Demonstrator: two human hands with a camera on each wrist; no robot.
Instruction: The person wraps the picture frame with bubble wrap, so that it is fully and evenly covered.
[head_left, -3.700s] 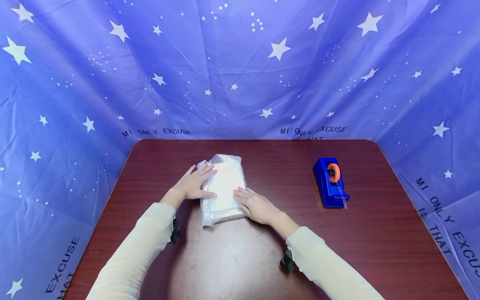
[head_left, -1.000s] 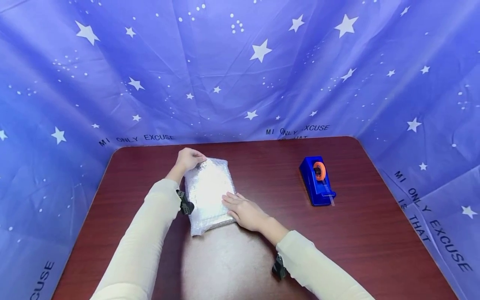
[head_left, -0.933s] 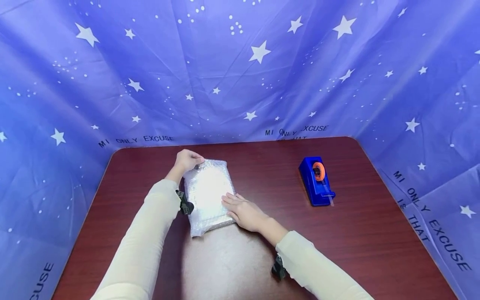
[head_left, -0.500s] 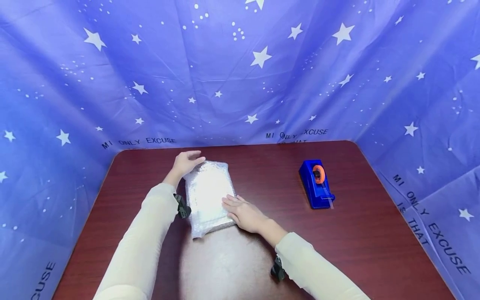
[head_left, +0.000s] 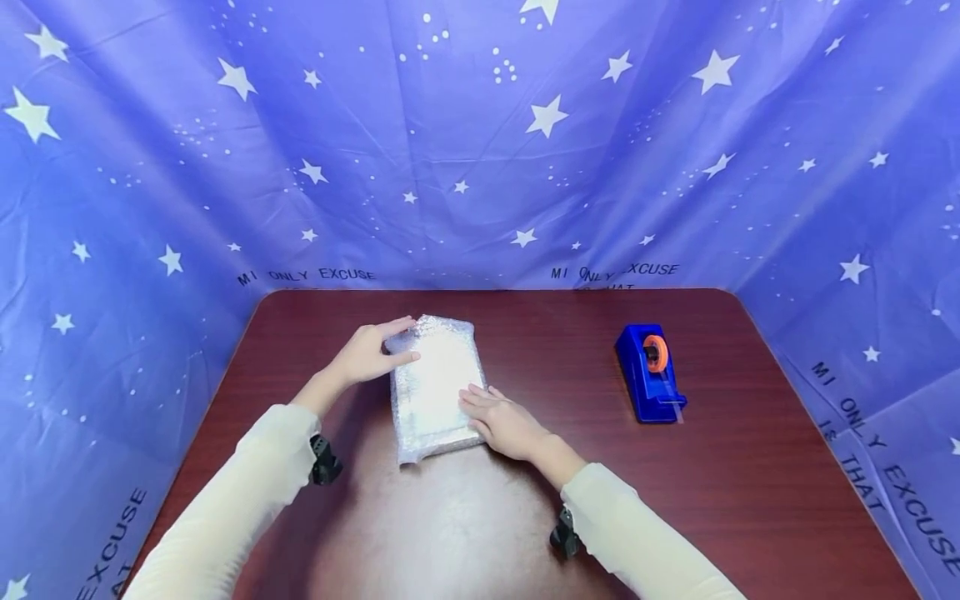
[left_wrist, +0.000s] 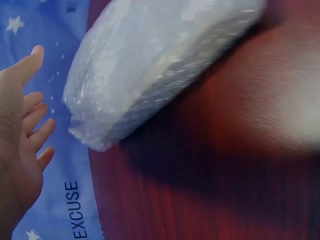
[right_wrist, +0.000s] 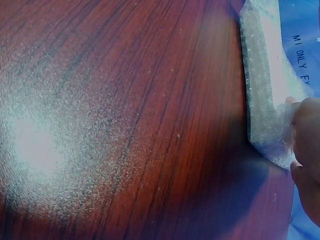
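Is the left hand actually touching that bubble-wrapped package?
Apart: the left wrist view shows blue cloth between the left hand and bubble-wrapped package.

Blue tape dispenser [head_left: 648, 383] on reddish-brown table [head_left: 750, 500], starry blue curtain [head_left: 465, 108] behind.

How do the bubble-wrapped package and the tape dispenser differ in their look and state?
The package is whitish and flat, while the tape dispenser is blue, with an orange roll. In the head view, the package covers more area than the tape dispenser. The right hand rests on the package, but no hand touches the tape dispenser. Both are on the reddish-brown table.
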